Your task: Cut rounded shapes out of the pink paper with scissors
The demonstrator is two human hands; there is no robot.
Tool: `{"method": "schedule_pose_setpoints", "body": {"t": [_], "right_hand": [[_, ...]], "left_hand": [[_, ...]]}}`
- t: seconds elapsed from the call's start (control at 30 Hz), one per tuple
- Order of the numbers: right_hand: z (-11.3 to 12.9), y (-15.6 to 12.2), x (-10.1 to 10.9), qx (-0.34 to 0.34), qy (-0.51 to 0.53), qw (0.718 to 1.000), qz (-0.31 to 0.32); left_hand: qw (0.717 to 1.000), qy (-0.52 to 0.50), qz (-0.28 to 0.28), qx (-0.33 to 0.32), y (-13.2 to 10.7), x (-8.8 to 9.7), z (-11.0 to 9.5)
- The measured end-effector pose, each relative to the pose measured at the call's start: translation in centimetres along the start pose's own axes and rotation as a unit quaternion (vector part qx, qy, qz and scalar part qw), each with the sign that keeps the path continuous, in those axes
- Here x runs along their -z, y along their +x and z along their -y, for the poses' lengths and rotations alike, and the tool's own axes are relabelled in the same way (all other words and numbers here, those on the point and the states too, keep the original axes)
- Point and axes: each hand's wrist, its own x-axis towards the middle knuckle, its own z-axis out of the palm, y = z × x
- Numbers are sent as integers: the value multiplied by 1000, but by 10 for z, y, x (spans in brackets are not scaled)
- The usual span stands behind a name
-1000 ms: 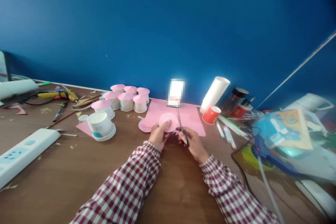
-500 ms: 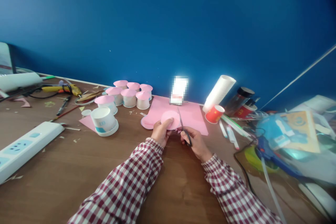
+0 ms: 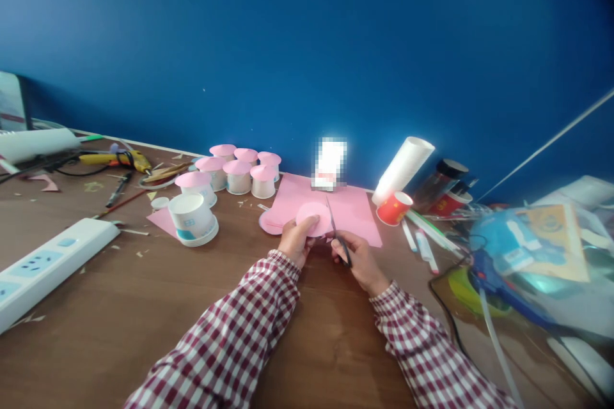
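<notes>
My left hand (image 3: 296, 241) pinches a round pink paper piece (image 3: 313, 218) above the wooden table (image 3: 144, 307). My right hand (image 3: 361, 260) grips black scissors (image 3: 338, 233) whose blades run up along the right edge of the pink piece. Both hands hover in front of a flat pink sheet (image 3: 352, 214) lying on the table. Both sleeves are red and white check.
Several white cups with pink lids (image 3: 238, 176) stand at the back left, with an upturned white cup (image 3: 190, 217) nearer. A white power strip (image 3: 43, 265) lies left. A red cup (image 3: 394, 208), a white roll (image 3: 403, 169), pens (image 3: 422, 246) and a glue gun (image 3: 499, 275) crowd the right.
The hands, pink piece and scissors have stayed together in the same hold; the view has shifted slightly, so everything sits a little to the right and higher.
</notes>
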Motion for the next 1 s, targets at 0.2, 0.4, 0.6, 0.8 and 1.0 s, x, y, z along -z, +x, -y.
{"method": "schedule_pose_setpoints", "body": {"t": [0.2,0.4,0.6,0.8,1.0], "right_hand": [[-3,0,1,-7,0,1000,-4],[-4,1,1,-10,0,1000,-5],[1,-1,-1,0,13,1000,-3],[1,0,0,-5,9,1000,-1],[0,0,0,-6,11,1000,0]], "left_hand": [[1000,3,6,0,2,2,2],[1000,-4,2,6,0,0,0],[1000,-7,-1,2,1,1,2],[1000,-8,7,2,2,2,4],[1000,1,3,2,1,0,2]]}}
